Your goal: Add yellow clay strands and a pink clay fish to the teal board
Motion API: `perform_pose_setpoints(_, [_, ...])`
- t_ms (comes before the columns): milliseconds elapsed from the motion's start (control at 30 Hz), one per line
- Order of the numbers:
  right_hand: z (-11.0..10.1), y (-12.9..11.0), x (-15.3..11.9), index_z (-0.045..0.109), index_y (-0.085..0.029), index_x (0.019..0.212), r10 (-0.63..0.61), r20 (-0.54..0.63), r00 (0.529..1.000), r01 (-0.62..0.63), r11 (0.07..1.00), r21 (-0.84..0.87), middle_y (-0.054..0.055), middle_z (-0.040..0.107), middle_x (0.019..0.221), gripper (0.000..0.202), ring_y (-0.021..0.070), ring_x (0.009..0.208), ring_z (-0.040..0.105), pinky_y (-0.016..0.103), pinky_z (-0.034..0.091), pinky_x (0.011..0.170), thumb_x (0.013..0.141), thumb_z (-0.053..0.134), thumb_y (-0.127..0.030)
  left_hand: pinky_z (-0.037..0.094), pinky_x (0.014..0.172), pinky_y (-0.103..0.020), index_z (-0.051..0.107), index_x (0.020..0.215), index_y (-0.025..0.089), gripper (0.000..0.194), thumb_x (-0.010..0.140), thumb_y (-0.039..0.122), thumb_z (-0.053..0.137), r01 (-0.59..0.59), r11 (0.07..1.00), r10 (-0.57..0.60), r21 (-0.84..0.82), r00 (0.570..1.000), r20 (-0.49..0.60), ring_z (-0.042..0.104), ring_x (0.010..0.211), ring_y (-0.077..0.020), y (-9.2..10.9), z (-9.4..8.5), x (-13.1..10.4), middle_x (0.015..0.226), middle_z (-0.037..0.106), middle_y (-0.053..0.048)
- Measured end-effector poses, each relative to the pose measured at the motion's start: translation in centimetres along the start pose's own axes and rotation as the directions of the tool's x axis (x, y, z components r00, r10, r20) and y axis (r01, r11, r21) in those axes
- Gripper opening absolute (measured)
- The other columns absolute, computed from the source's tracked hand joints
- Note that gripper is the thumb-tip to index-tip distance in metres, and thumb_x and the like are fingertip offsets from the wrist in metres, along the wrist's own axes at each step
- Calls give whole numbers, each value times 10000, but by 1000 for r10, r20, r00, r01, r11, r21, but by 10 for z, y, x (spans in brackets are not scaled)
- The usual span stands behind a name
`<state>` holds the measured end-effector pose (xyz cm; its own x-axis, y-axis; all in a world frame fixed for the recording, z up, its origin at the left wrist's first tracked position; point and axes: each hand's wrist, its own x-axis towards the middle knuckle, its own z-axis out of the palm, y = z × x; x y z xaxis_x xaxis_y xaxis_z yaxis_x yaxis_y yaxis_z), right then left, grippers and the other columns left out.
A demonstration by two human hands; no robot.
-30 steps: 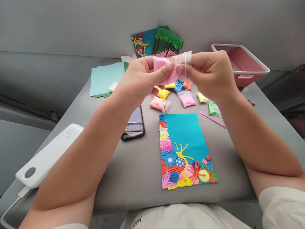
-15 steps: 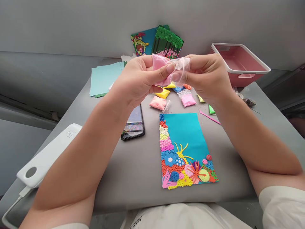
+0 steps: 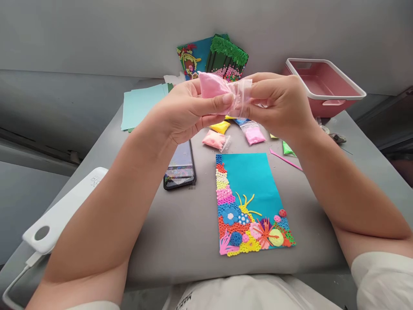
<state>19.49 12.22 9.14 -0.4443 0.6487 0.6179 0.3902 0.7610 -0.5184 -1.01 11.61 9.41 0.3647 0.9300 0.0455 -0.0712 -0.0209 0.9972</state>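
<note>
- Pink bag was held up over the table.
- Filled part was pinched by left hand, partly curled round it.
- Clear end was gripped by right hand, nearly closed.

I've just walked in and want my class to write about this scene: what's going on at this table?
A person holds up a small pink bag in both hands. The left hand grips its filled part, the right hand its clear plastic end; whether it is open, I can't tell. Below lies a blue card, decorated along its left and bottom edges, its upper right bare. More coloured bags lie beyond it.
</note>
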Motion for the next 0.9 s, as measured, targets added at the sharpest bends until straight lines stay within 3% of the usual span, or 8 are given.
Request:
perform_pose_setpoints(100, [1,-4,0,644,-228,647,-88,7,996,88,995,-40,29,692,811,296,166,746,626,302,517,599,835,782,-410,568,738,-243,693,875,166,336,685,327,919,-1,999,2,32,1000,-12,690,940,-183,-2,0,2,925,712,-69])
perform_pose_setpoints(200, [0,-8,0,642,-233,654,-87,-8,996,86,994,-61,30,694,837,302,174,764,635,305,516,594,826,788,-434,541,651,-202,696,834,174,310,692,340,916,-25,1000,25,11,1000,6,675,858,-145,-3,0,2,853,695,-44])
perform_pose_setpoints(433, [-4,-2,0,530,-212,557,-52,-63,997,44,991,-123,32,655,759,419,168,728,593,310,488,582,813,796,-411,576,780,-218,728,965,170,311,715,234,901,-12,999,12,-33,1000,-13,688,892,-130,2,1,-2,923,750,-22])
perform_pose_setpoints(567, [-5,4,1,557,-216,590,-92,7,996,92,992,-84,27,666,773,365,158,732,594,294,498,607,808,797,-382,561,668,-192,723,887,158,260,693,126,892,-7,998,3,-70,998,-65,666,749,-95,2,4,-1,807,703,-1])
perform_pose_setpoints(700, [-5,1,0,613,-230,650,-84,-24,996,82,995,-55,31,682,827,314,186,815,646,315,524,661,867,741,-416,498,575,-169,688,806,139,253,689,182,908,-44,999,41,-30,996,-81,629,689,-79,1,6,1,728,626,12])
perform_pose_setpoints(900, [-8,7,3,596,-238,630,-141,49,989,147,978,-147,19,658,743,391,154,679,566,308,466,580,852,733,-529,588,744,-232,679,858,161,361,635,261,945,-51,998,49,-25,995,-92,708,869,-159,0,7,0,832,702,-21])
